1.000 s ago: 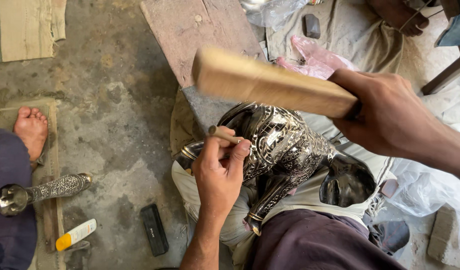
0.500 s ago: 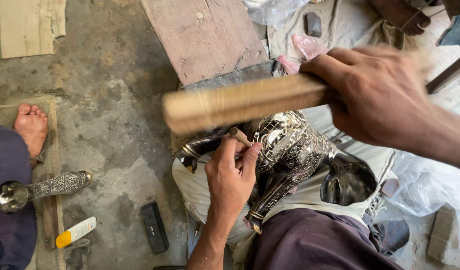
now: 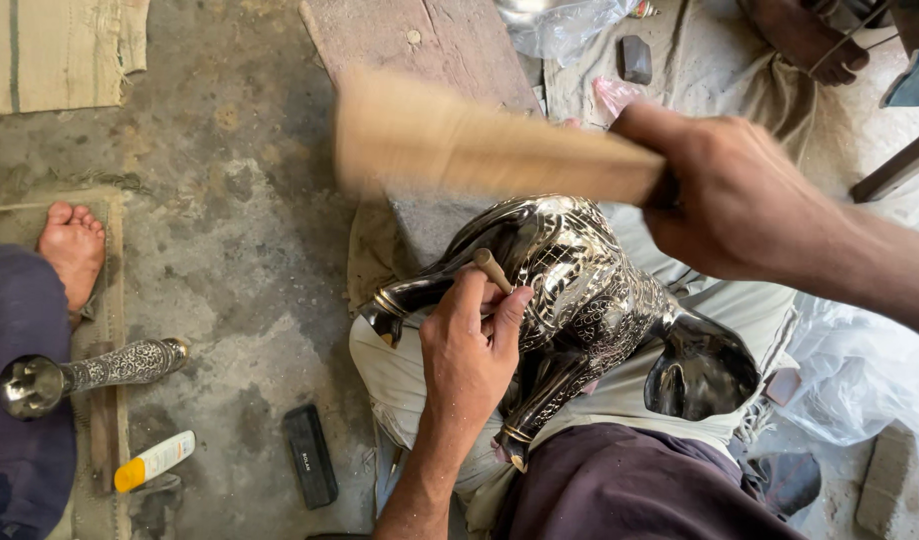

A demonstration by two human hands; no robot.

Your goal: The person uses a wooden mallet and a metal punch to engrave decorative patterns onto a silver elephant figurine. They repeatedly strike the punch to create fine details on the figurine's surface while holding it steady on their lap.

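A dark engraved metal animal figure (image 3: 589,290) lies across my lap. My left hand (image 3: 471,350) rests on its flank and grips a small chisel (image 3: 492,268), whose tip is set against the metal. My right hand (image 3: 729,195) is closed around the handle end of a flat wooden mallet (image 3: 479,145), held above the figure and blurred by motion. The mallet's broad end is over the figure's upper edge, a little above the chisel head.
Another person's bare foot (image 3: 71,250) and purple-clad leg (image 3: 19,400) are at the left, with an engraved metal leg piece (image 3: 89,370) beside them. A white and yellow tube (image 3: 154,460) and a black block (image 3: 309,455) lie on the concrete floor. A wooden plank (image 3: 419,40) sits ahead.
The mallet has swung: raised and angled a second ago, lower and level half a second ago, now lifted again above the chisel. My left hand and the chisel have stayed put.
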